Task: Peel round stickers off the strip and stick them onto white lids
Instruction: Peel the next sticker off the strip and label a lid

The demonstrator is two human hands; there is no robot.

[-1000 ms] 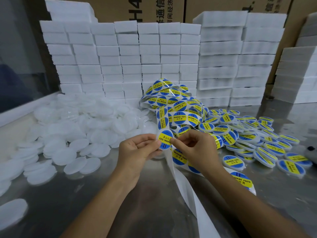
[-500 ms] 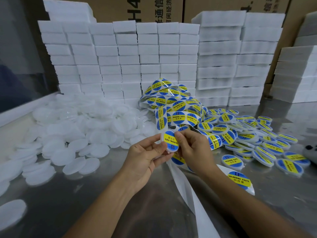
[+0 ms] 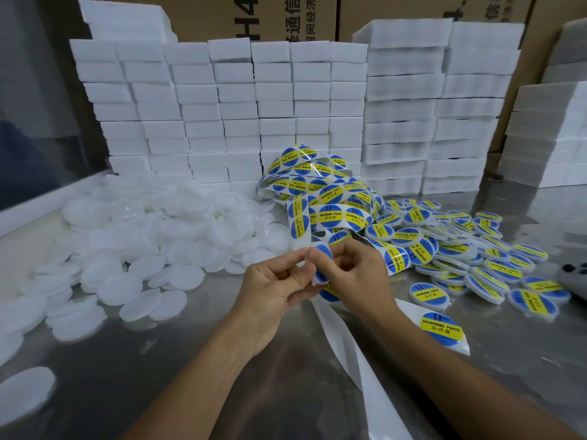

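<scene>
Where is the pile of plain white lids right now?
In the head view the plain white lids lie heaped on the metal table at the left, in front of the stacked white foam blocks and left of the sticker strip.

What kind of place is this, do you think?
Probably a small packing or labelling workshop: a steel table holds a heap of plain white lids, a pile of labelled lids, and stacks of white foam blocks before cardboard boxes.

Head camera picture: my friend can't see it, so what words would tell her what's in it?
Two hands, left and right, hold a lid with a blue sticker over a metal table. Plain lids lie left, labelled lids right, a sticker strip behind, before stacked white blocks.
</scene>
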